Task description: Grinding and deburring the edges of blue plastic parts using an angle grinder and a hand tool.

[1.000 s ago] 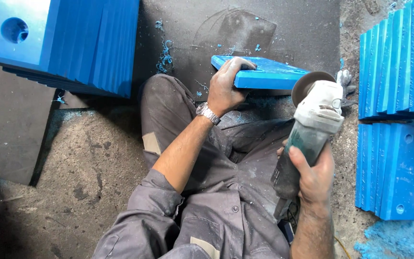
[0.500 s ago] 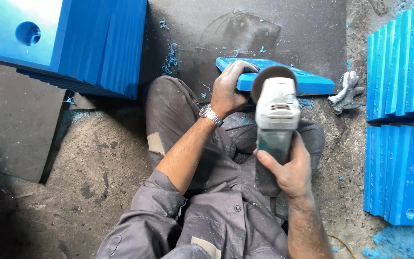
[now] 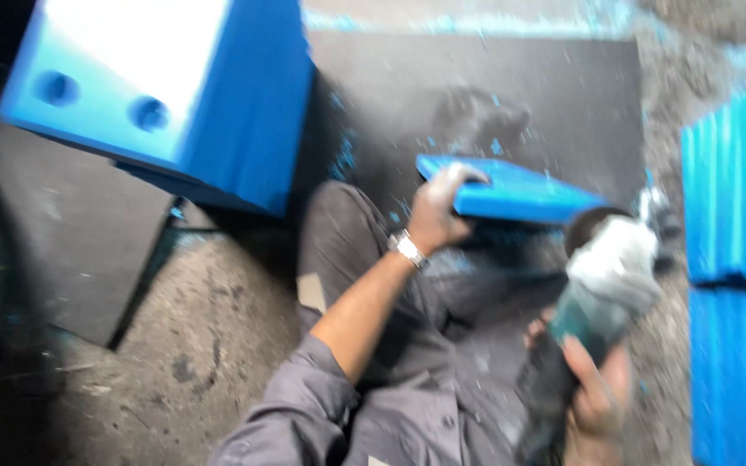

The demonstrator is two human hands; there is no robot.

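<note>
A flat blue plastic plate rests tilted on my knee over a dark mat. My left hand, with a wristwatch, grips the plate's left end. My right hand holds a grey angle grinder by its body, and the grinder's disc sits at the plate's right end. The picture is blurred by motion, so contact between disc and plate is unclear.
A big stack of blue plates with holes lies at the upper left. More blue plates stand on edge along the right, with another pile below. A dark mat lies ahead, strewn with blue shavings; the floor is rough concrete.
The grinder swung from the plate's right end to its middle and back to the right end. My left hand stays on the plate. The view has shifted and blurred.
</note>
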